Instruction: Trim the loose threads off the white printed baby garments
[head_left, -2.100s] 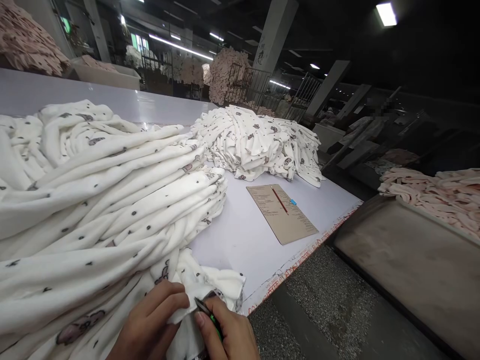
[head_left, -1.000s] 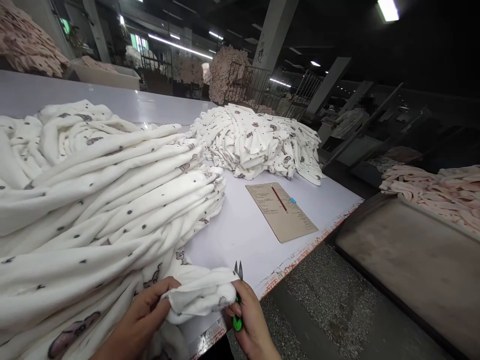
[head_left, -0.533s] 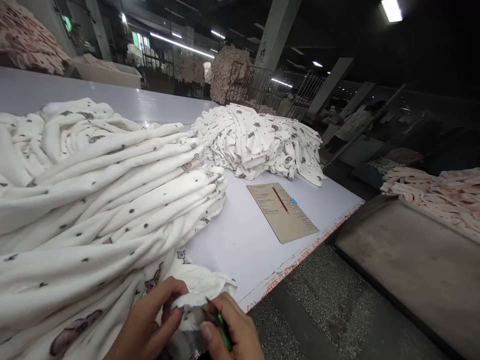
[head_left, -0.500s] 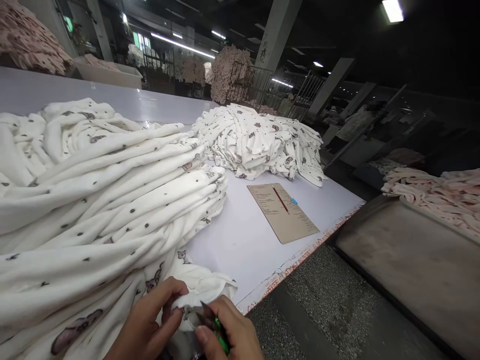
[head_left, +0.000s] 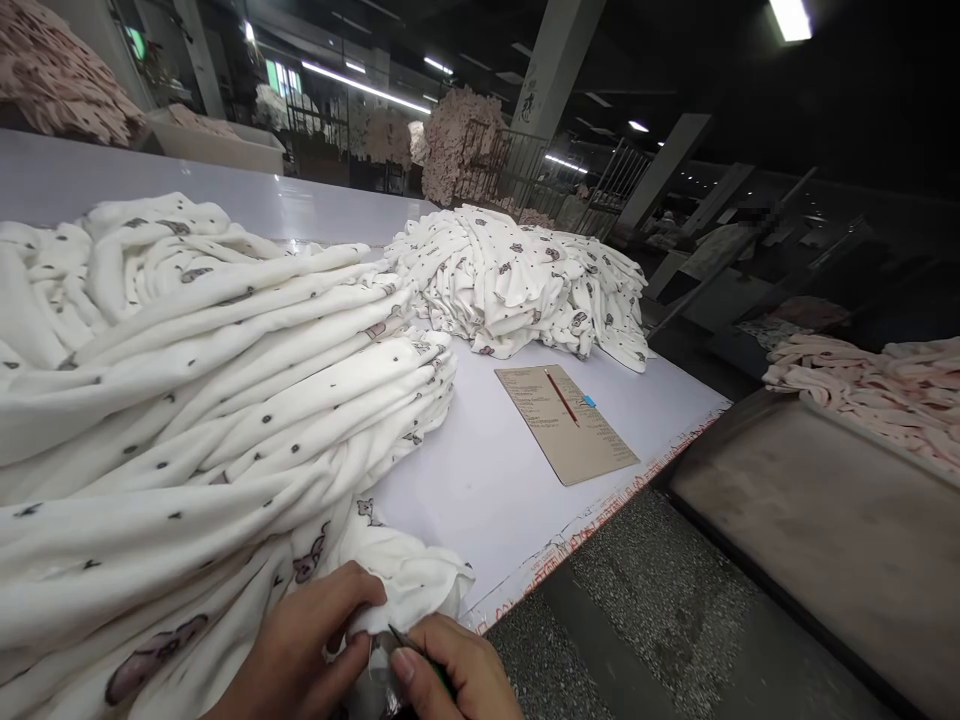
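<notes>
Two hands: left hand (head_left: 311, 640) and right hand (head_left: 457, 668) work close together, lower left of the tan spec card (head_left: 564, 422).
Left fingers (head_left: 356, 590): clamped on a gathered fold of white printed cloth (head_left: 409, 572).
Right fingers (head_left: 439, 635): closed round green-handled thread snips (head_left: 395, 635). Dark blade tip is at the fold. Blades mostly hidden, can't tell if apart or together.
Handling: cloth looks soft, light and limp, likely to slump and shift. Best hold is a tight pinch right at the fold, as the left hand has it. Snips look light, but the grip is small.
Cloth location: fold runs into the large stack of white printed garments (head_left: 187, 400), left of the card.
Worktop: white worktop (head_left: 480, 480) carries the card, with a red-marked edge (head_left: 600, 525) just right of it.
Card: red pen (head_left: 561, 398) and blue tab (head_left: 589, 401) lie on it.
Behind card: second white pile (head_left: 517, 285), near.
Right of card: shallow metal tray (head_left: 795, 530), with pink garments (head_left: 862, 385) at its far side.
Far behind card: wire cages (head_left: 510, 165) heaped with pink cloth; blurred co-worker (head_left: 720, 250) off to the right.
</notes>
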